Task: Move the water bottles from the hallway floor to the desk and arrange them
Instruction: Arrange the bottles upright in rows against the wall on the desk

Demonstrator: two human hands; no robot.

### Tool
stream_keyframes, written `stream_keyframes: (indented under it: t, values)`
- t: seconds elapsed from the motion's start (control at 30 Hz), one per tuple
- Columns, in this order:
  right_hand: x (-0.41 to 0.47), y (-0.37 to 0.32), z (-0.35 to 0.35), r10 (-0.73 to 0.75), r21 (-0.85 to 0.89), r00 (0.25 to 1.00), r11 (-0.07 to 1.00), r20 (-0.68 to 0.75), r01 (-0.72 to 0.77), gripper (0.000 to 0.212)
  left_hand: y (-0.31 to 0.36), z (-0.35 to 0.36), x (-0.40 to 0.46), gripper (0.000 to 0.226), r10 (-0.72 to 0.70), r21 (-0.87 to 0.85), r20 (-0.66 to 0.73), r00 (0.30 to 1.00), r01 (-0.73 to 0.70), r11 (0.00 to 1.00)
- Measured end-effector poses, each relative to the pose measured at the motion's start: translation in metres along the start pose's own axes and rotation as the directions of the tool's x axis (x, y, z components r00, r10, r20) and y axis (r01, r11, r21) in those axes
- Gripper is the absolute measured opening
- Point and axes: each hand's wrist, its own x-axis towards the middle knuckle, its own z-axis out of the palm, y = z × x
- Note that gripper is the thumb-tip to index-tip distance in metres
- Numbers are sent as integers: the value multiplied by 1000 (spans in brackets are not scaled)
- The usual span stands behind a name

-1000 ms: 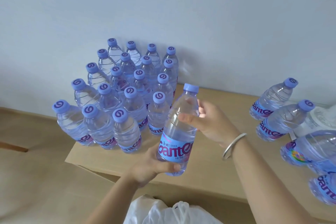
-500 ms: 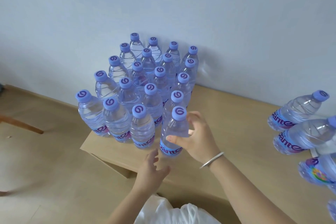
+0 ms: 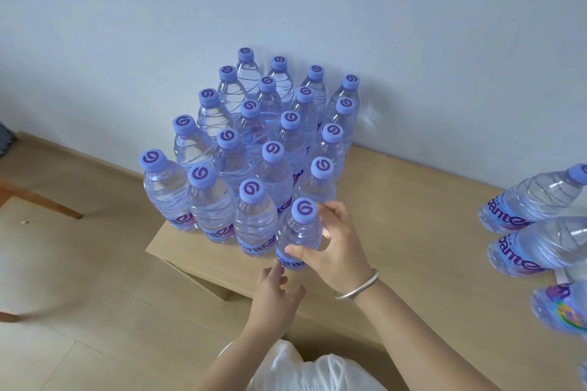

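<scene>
Several clear water bottles with purple caps [image 3: 254,143] stand in tight rows at the left end of the light wooden desk [image 3: 413,219], against the white wall. My right hand [image 3: 333,241] grips the front-right bottle [image 3: 298,232], which stands upright on the desk at the corner of the block. My left hand [image 3: 276,292] hovers just below that bottle at the desk's front edge, fingers straight and holding nothing. More bottles [image 3: 533,200] lie on their sides at the right end of the desk.
Bare desk surface stretches between the standing block and the lying bottles. A wooden chair leg [image 3: 41,200] crosses the floor at the left. A white plastic bag [image 3: 311,371] sits below the desk's front edge near my arms.
The bottle went from both hands in the air down onto the desk at the block's front-right corner. My left hand let go and dropped back; my right hand still holds the bottle.
</scene>
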Motion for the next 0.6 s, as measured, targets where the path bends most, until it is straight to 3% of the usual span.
stream_keyframes:
  t: [0.47, 0.6]
  values:
    - [-1, 5, 0, -49, 0, 998, 999, 39, 49, 72, 1, -1, 6, 34, 10, 12, -34, 999, -10, 1000]
    - [-5, 7, -1, -45, -10, 999, 999, 19, 45, 89, 4, 3, 4, 30, -62, 24, -105, 993, 65, 998]
